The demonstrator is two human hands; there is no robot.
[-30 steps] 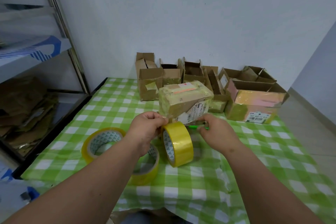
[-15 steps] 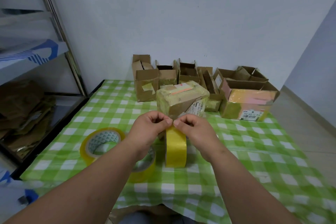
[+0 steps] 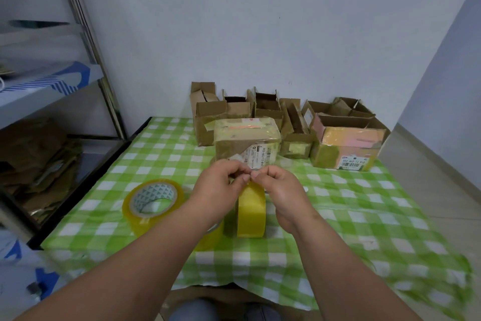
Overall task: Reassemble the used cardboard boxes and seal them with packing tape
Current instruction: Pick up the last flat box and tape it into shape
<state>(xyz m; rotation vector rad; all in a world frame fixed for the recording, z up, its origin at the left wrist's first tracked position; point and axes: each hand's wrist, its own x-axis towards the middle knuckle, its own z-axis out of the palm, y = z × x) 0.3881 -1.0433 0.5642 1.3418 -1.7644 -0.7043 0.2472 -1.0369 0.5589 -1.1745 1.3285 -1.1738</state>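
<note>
On the green-and-white checked tablecloth (image 3: 351, 206) we saw the taped-over brown cardboard box (image 3: 247, 139) just behind an upright yellow packing-tape roll (image 3: 251, 212), whose top edge our left hand (image 3: 221, 188) and right hand (image 3: 279, 190) both pinched, fingertips meeting.

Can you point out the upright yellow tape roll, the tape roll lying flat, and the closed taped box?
upright yellow tape roll (image 3: 251, 212), head view, on its outer yellow band.
flat tape roll (image 3: 153, 197), head view, on its patterned inner core.
closed taped box (image 3: 246, 133), head view, on its taped top face.
</note>
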